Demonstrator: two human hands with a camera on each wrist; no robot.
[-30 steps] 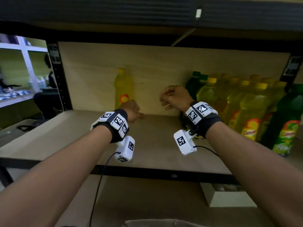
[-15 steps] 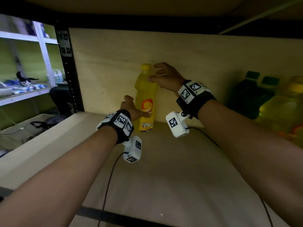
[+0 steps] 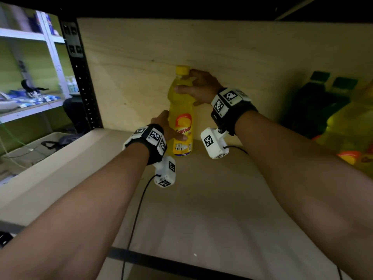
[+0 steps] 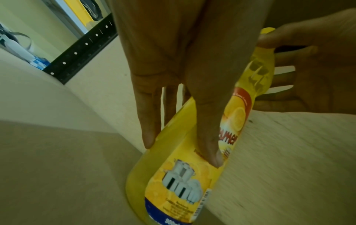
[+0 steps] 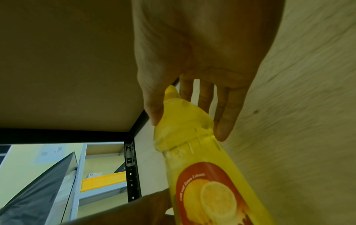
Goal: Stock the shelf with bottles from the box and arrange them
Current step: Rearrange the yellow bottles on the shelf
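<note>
A yellow dish-soap bottle (image 3: 181, 116) stands upright, long axis vertical, between two hands at the shelf's back panel (image 3: 252, 57): the right hand (image 3: 198, 88) curls round its shoulder from above, the left hand (image 3: 167, 128) clasps its label directly below.

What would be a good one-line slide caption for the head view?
Both hands, left hand and right hand, hold one upright yellow bottle on the shelf.

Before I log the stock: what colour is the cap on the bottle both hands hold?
Yellow, like the bottle; the cap shows best in the head view.
</note>
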